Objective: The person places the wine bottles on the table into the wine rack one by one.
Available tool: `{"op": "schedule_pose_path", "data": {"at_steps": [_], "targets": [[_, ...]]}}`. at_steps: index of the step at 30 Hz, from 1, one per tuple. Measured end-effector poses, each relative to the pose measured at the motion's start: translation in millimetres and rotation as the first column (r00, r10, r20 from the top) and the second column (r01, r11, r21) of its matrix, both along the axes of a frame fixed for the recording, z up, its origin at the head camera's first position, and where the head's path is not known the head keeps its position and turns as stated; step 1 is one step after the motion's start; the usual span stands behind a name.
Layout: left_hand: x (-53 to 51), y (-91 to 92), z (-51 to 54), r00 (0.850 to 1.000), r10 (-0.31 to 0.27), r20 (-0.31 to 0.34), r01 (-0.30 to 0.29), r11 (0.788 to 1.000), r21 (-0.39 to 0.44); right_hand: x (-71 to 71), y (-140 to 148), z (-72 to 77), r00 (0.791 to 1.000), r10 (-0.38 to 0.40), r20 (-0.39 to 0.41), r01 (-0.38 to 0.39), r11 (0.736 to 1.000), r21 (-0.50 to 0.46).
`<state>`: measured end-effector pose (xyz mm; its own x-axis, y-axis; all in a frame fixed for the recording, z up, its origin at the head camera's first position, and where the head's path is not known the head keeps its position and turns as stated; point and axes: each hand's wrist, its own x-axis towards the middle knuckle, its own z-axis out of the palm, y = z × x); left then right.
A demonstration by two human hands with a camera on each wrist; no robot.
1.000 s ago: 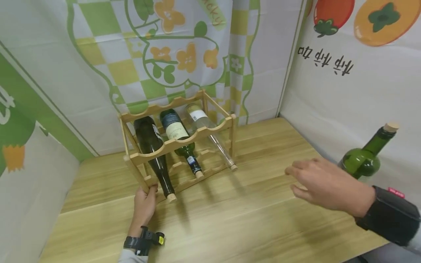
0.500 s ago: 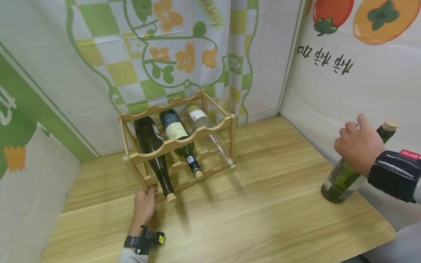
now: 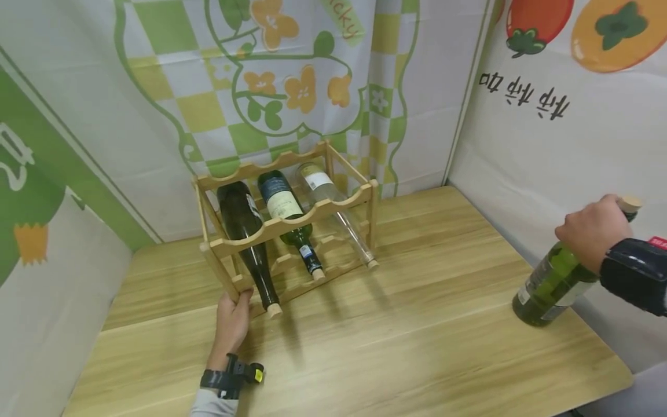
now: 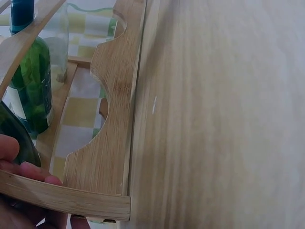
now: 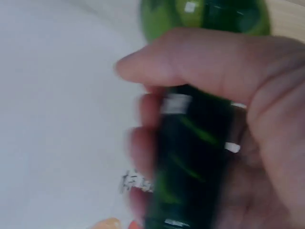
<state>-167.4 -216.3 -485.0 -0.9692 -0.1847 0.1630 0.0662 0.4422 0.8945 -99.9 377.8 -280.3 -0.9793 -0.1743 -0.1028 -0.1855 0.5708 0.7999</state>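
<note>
My right hand grips the neck of a corked green wine bottle at the table's right side. In the right wrist view, the fingers curl round the dark neck and the thumb lies across it. Whether the bottle's base touches the table I cannot tell. My left hand holds the front left corner of a wooden wine rack. In the left wrist view its fingers wrap a rack bar. Three corked bottles lie in the rack's upper tier: a dark one, a green one and a clear one.
The rack stands on a wooden table near the patterned curtain at the back. A white wall with fruit pictures rises along the table's right side. The table's front right corner rounds off near the picture's edge.
My right hand has moved right to the green wine bottle and closed round its neck. My left hand stays on the rack. The view has shifted slightly.
</note>
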Motion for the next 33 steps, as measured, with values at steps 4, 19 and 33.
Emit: {"op": "schedule_pose_path", "data": {"at_steps": [4, 19, 33], "targets": [[-1.0, -1.5, -0.1, 1.000, -0.001, 0.000, 0.001, 1.000, -0.010, -1.3, 10.2, -4.6, 0.996, 0.077, -0.036, -0.073, 0.993, 0.098], [1.4, -1.6, 3.8, 0.999, -0.016, 0.048, 0.015, 1.000, 0.003, -4.0, 27.6, 0.6, 0.966, 0.256, -0.037, -0.248, 0.958, 0.146], [-0.8, -1.2, 0.4, 1.000, -0.014, 0.021, 0.014, 1.000, 0.008, 5.6, 6.9, 8.2, 0.968, 0.244, -0.053, -0.247, 0.903, -0.352]]}}
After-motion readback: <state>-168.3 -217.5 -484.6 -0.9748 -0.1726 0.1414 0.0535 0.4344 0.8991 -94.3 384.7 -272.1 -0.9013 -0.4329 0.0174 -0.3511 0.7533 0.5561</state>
